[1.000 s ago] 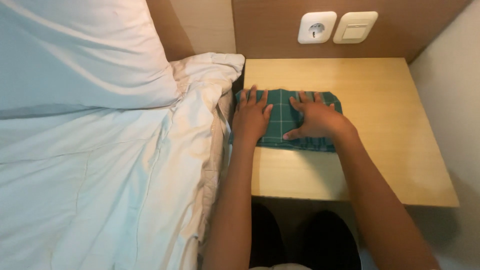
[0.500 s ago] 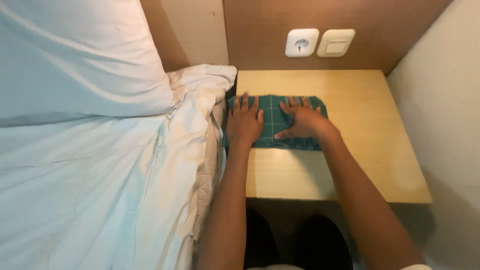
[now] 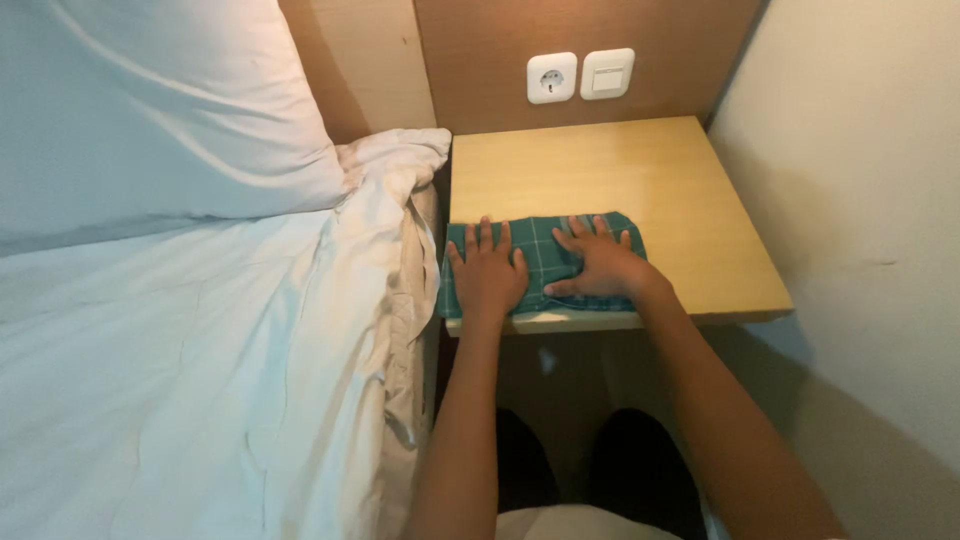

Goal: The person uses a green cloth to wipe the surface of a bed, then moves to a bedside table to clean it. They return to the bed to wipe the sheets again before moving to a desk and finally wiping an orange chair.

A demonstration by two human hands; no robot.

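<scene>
Two hands: the left hand [image 3: 487,275] and the right hand [image 3: 598,263] lie flat and open, fingers spread, palms down on the cloth. Neither one grips it.
Cloth: a green cloth [image 3: 540,255] with thin pale lines in a check pattern. It is folded into a long flat shape and sits at the near edge of the counter, at the corner next to the bed.
How it handles: it looks soft, thin and light. I think it bends easily and will not break. It may slide a bit on smooth wood, and the fold may fall open if lifted by one corner.
Where to hold: I would pinch it at both short ends, or slip fingers under the long near edge.
Counter: a small counter [image 3: 640,180] of pale smooth wood, set into a corner.
Bed: a bed [image 3: 200,380] with a rumpled white sheet touches the counter's left side. A white pillow [image 3: 150,110] lies at the head.
Room: a wall socket [image 3: 551,78] and a light switch [image 3: 607,73] sit on the brown wood panel behind. A plain pale wall [image 3: 860,200] stands on the right.
</scene>
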